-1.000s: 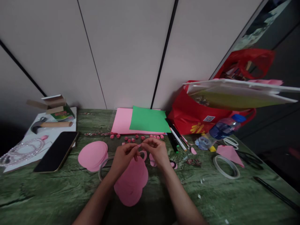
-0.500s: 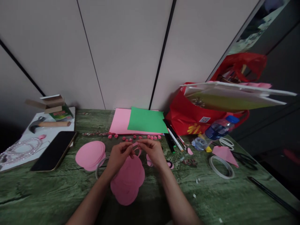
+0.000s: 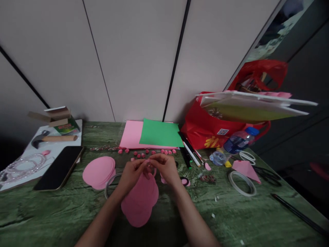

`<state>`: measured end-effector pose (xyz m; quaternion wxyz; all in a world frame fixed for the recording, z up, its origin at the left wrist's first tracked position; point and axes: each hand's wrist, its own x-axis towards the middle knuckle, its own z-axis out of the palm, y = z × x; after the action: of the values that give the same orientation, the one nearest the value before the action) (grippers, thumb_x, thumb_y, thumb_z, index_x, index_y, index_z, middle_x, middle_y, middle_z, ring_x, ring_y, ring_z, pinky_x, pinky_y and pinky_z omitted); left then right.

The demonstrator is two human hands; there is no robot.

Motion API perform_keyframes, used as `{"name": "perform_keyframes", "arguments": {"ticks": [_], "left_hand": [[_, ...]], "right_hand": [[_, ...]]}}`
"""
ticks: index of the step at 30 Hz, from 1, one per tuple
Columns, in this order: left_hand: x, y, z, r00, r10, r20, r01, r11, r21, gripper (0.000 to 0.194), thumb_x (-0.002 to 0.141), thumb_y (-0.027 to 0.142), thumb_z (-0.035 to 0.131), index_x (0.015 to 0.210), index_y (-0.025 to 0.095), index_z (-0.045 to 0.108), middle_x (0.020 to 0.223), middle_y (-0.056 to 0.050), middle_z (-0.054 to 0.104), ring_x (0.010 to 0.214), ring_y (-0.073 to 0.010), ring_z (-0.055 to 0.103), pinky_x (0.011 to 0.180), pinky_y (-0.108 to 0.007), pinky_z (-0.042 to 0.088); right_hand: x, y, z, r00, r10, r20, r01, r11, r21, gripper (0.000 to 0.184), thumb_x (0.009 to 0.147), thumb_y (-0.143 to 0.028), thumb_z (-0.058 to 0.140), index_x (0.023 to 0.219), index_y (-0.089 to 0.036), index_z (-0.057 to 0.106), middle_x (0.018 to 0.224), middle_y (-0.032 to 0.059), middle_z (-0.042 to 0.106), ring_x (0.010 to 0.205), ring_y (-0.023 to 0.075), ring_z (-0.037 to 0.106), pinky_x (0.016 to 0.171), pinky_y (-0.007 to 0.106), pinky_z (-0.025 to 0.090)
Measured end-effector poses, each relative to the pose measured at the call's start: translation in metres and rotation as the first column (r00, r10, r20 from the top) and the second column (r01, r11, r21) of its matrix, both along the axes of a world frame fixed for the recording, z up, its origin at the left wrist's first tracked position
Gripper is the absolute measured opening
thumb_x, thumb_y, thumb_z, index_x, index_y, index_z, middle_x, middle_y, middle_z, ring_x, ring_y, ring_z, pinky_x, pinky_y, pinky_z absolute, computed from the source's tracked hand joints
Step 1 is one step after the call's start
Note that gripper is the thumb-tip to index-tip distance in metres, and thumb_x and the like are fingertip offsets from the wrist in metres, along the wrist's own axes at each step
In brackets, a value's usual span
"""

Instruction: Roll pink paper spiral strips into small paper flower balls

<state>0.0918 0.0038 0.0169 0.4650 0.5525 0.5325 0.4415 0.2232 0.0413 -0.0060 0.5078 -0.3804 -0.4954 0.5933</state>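
My left hand (image 3: 131, 172) and my right hand (image 3: 165, 166) meet above the green table, fingertips pinched together on a small pink paper piece (image 3: 148, 160). Right under them lies a large pink paper cutout (image 3: 140, 202). A tape ring (image 3: 109, 181) lies beside my left wrist, partly hidden by it. Another pink cutout (image 3: 99, 168) rests to the left. A row of small pink balls (image 3: 147, 151) lies just beyond my fingers.
Pink and green paper sheets (image 3: 159, 133) lie by the wall. Markers (image 3: 189, 152), a red bag (image 3: 213, 125), a water bottle (image 3: 235, 144), a tape roll (image 3: 242, 183) and scissors (image 3: 268, 173) stand right. A phone (image 3: 59, 167), a hammer (image 3: 52, 138) and beads (image 3: 22, 164) sit left.
Both hands have stayed pinched together on the small pink piece, fingers working slightly. The view has shifted a little to the right.
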Motion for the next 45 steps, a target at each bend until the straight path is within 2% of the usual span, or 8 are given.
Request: {"name": "perform_keyframes", "arguments": {"ticks": [6, 11, 19, 22, 26, 33, 41, 45], "left_hand": [[0.0033, -0.0023, 0.0065, 1.000, -0.027, 0.013, 0.027, 1.000, -0.001, 0.026, 0.078, 0.032, 0.053, 0.063, 0.015, 0.066, 0.048, 0.000, 0.061, 0.046, -0.0133, 0.056, 0.051, -0.023, 0.045], [0.0045, -0.0047, 0.0066, 1.000, -0.014, 0.017, 0.013, 1.000, 0.017, 0.029, 0.078, 0.032, 0.052, 0.057, 0.016, 0.064, 0.048, 0.000, 0.060, 0.047, -0.0128, 0.054, 0.052, -0.022, 0.043], [0.0011, -0.0026, 0.0047, 0.999, 0.038, 0.012, -0.038, 0.999, 0.026, 0.032, 0.077, 0.040, 0.053, 0.060, 0.016, 0.065, 0.047, 0.000, 0.059, 0.048, -0.0134, 0.053, 0.053, -0.022, 0.043], [0.0016, -0.0026, 0.0046, 0.998, 0.037, 0.045, -0.038, 0.999, 0.011, 0.029, 0.077, 0.039, 0.054, 0.065, 0.015, 0.066, 0.050, -0.001, 0.060, 0.048, -0.0131, 0.053, 0.053, -0.023, 0.043], [0.0043, -0.0038, 0.0064, 0.997, 0.022, 0.068, -0.021, 1.000, -0.009, 0.030, 0.077, 0.037, 0.054, 0.059, 0.016, 0.065, 0.048, 0.000, 0.060, 0.048, -0.0129, 0.054, 0.053, -0.023, 0.044], [0.0055, -0.0041, 0.0058, 0.995, 0.021, 0.099, -0.018, 0.999, -0.033, 0.024, 0.076, 0.035, 0.055, 0.065, 0.016, 0.066, 0.050, 0.001, 0.060, 0.049, -0.0133, 0.055, 0.054, -0.024, 0.044], [0.0022, -0.0021, -0.0006, 0.985, 0.097, 0.143, -0.095, 0.995, -0.025, 0.023, 0.074, 0.034, 0.058, 0.076, 0.014, 0.068, 0.052, 0.001, 0.061, 0.049, -0.0131, 0.055, 0.054, -0.024, 0.044], [0.0034, -0.0027, 0.0000, 0.987, 0.109, 0.118, -0.105, 0.994, -0.032, 0.021, 0.074, 0.032, 0.058, 0.066, 0.014, 0.065, 0.052, 0.000, 0.061, 0.049, -0.0124, 0.055, 0.054, -0.023, 0.043]], "right_hand": [[-0.0009, -0.0017, 0.0013, 0.999, -0.011, 0.036, 0.011, 1.000, 0.021, 0.013, 0.055, -0.023, 0.074, 0.062, -0.016, 0.066, 0.056, -0.0014, 0.062, 0.049, 0.0108, 0.056, 0.049, 0.021, 0.042], [0.0008, -0.0024, 0.0047, 0.996, -0.067, 0.052, 0.066, 0.997, 0.027, 0.014, 0.052, -0.025, 0.076, 0.059, -0.017, 0.068, 0.056, 0.0005, 0.065, 0.051, 0.0130, 0.057, 0.049, 0.023, 0.044], [0.0047, -0.0024, 0.0084, 1.000, 0.017, 0.001, -0.017, 1.000, 0.002, 0.018, 0.058, -0.030, 0.073, 0.073, -0.019, 0.072, 0.069, 0.0035, 0.071, 0.062, 0.0168, 0.063, 0.062, 0.029, 0.050], [0.0049, -0.0018, 0.0079, 1.000, -0.019, 0.023, 0.018, 1.000, 0.002, 0.015, 0.058, -0.028, 0.073, 0.069, -0.018, 0.071, 0.063, 0.0020, 0.069, 0.057, 0.0147, 0.061, 0.057, 0.026, 0.048], [0.0050, -0.0018, 0.0070, 0.999, -0.016, 0.039, 0.016, 1.000, 0.015, 0.012, 0.058, -0.024, 0.072, 0.066, -0.017, 0.068, 0.057, -0.0006, 0.064, 0.051, 0.0116, 0.058, 0.051, 0.022, 0.045], [0.0041, -0.0019, 0.0059, 0.998, -0.052, 0.038, 0.052, 0.999, -0.001, 0.015, 0.055, -0.027, 0.075, 0.065, -0.017, 0.069, 0.055, 0.0007, 0.065, 0.049, 0.0136, 0.058, 0.047, 0.023, 0.045], [0.0036, -0.0008, 0.0047, 1.000, 0.006, -0.014, -0.006, 1.000, -0.007, 0.016, 0.061, -0.027, 0.070, 0.074, -0.019, 0.072, 0.066, 0.0023, 0.069, 0.058, 0.0149, 0.062, 0.060, 0.027, 0.050], [0.0041, -0.0004, 0.0045, 0.999, -0.031, -0.017, 0.031, 0.999, -0.042, 0.011, 0.058, -0.023, 0.072, 0.068, -0.017, 0.070, 0.060, 0.0009, 0.067, 0.053, 0.0131, 0.059, 0.055, 0.025, 0.048]]}}
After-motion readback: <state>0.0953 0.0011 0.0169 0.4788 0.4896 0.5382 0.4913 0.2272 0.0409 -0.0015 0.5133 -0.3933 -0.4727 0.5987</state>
